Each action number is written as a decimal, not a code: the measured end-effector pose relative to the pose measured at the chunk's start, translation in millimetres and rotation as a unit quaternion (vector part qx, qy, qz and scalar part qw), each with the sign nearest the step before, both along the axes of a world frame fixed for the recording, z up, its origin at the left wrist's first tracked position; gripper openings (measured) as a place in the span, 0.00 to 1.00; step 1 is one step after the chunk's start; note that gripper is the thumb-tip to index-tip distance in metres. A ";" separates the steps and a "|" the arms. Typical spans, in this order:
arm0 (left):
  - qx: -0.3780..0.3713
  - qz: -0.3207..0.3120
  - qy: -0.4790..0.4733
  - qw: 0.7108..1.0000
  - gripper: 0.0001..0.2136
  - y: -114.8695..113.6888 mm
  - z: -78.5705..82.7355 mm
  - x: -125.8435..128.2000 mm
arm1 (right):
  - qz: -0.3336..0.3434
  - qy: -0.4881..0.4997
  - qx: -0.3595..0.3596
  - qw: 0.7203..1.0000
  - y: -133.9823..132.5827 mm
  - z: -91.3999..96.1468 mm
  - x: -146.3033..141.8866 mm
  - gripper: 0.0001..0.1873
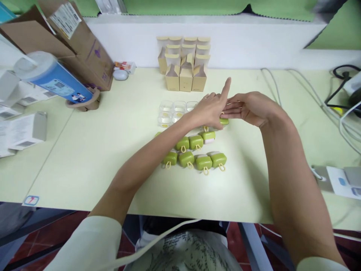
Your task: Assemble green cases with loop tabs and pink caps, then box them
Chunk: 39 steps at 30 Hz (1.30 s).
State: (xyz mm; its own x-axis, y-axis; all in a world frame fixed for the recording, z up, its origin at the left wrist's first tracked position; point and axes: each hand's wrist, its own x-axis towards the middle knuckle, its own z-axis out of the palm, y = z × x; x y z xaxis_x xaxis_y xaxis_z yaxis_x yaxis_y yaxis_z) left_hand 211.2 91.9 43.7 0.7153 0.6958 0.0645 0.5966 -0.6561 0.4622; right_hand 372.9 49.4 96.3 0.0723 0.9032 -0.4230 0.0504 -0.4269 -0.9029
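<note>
My left hand [211, 109] reaches over the table with its index finger stretched out and its thumb pointing down. It covers part of the clear plastic containers and some green cases. My right hand [248, 107] meets it from the right, fingers straight and side by side. Below those fingertips a green case [225, 121] shows partly; whether either hand touches it is unclear. Nearer to me, several small green cases with yellow loops, such as this green case [204, 162], lie in two rough rows. Clear plastic containers [172, 107] stand left of my left hand.
Small open cardboard boxes [186, 79] stand in rows against the wall. At the left are a large cardboard box [87, 52], a blue canister [58, 81] and white boxes [25, 131]. Cables [316, 92] and a white-and-grey box [341, 182] lie on the right.
</note>
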 end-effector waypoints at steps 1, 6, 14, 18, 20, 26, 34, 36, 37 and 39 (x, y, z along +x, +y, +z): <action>0.000 0.000 0.004 1.000 0.75 0.2 0.4 0.4 | -0.008 0.003 0.001 1.000 0.1 -0.4 -1.6 0.10; 0.000 0.009 0.011 1.000 0.76 3.3 -3.8 0.4 | -0.036 -0.007 0.012 0.999 -6.5 13.9 -2.8 0.15; -0.013 -0.038 0.011 0.999 0.79 12.4 -4.6 -5.6 | -0.026 -0.039 0.151 0.987 -67.1 50.3 23.3 0.16; -0.053 -0.046 0.009 0.998 0.73 20.3 23.1 -33.3 | -0.042 -0.069 0.121 0.989 -103.0 20.9 13.1 0.08; -0.038 -0.020 -0.005 0.999 0.61 20.1 42.9 -63.3 | -0.023 -0.046 0.099 0.994 -117.2 3.5 10.8 0.06; -0.038 0.088 0.018 0.995 0.28 4.8 83.8 -172.9 | 0.103 -0.038 -0.043 0.993 -139.1 0.0 40.7 0.19; -0.002 0.078 0.125 0.989 0.22 -0.6 71.4 -175.3 | 0.135 -0.353 0.180 0.908 -53.7 45.6 3.6 0.08; 0.016 0.080 0.161 0.984 0.22 -2.2 65.2 -167.9 | 0.159 -0.403 0.160 0.887 -30.6 36.5 -16.5 0.14; 0.022 0.081 0.171 0.982 0.22 -2.8 62.5 -165.9 | 0.165 -0.414 0.153 0.882 -22.2 29.7 -24.6 0.15; 0.025 0.077 0.184 0.979 0.21 -3.0 58.0 -164.3 | 0.184 -0.450 0.144 0.862 -11.8 15.5 -35.9 0.15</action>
State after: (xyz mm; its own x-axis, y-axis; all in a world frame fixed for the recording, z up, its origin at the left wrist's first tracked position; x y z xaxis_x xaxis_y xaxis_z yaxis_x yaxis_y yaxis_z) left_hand 47.0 88.9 101.7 0.5828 0.8001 -0.1423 0.8109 -0.5610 0.1665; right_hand 337.0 37.6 111.8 -0.0598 0.9931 -0.1006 0.8703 0.0025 -0.4925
